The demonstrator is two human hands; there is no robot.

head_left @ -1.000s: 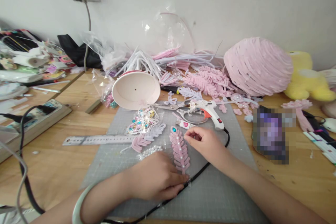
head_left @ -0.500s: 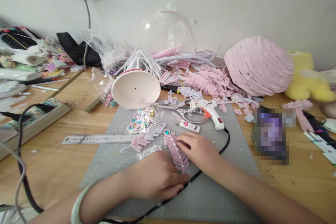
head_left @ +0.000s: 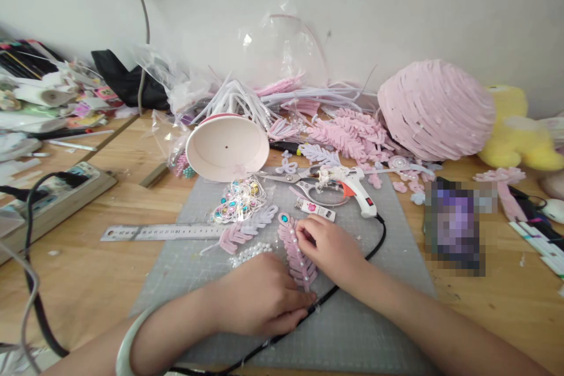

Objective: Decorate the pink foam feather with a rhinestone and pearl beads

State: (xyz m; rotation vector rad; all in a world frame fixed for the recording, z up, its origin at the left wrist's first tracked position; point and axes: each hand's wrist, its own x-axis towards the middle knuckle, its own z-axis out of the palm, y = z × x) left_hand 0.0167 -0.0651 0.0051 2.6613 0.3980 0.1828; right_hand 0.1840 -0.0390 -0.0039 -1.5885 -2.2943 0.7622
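A pink pipe-cleaner feather point(head_left: 293, 247) lies on the grey cutting mat point(head_left: 370, 323), with a row of white beads along its spine and a blue gem at its top. My left hand point(head_left: 264, 296) is closed at the feather's lower stem, thumb and forefinger together. My right hand point(head_left: 330, 244) has its fingers curled in a pinch on the beaded right side, just below the gem; the fingertips are partly hidden. White pearl beads point(head_left: 251, 254) lie beyond my left hand. A pink and lilac pipe-cleaner sprig point(head_left: 247, 229) is left of the feather.
Behind the hands are a white glue gun point(head_left: 363, 197) with its black cord running under my right wrist, scissors point(head_left: 308, 185), a lighter point(head_left: 315, 210), a gem-and-wire tangle point(head_left: 240, 200), a ruler point(head_left: 150, 232) and a white bowl point(head_left: 227, 153). A pink wrapped ball point(head_left: 436, 108) stands back right.
My right hand has shifted slightly up toward the gem, its fingers more tightly curled. The feather's top has tilted a little to the right. My left hand stays at the stem.
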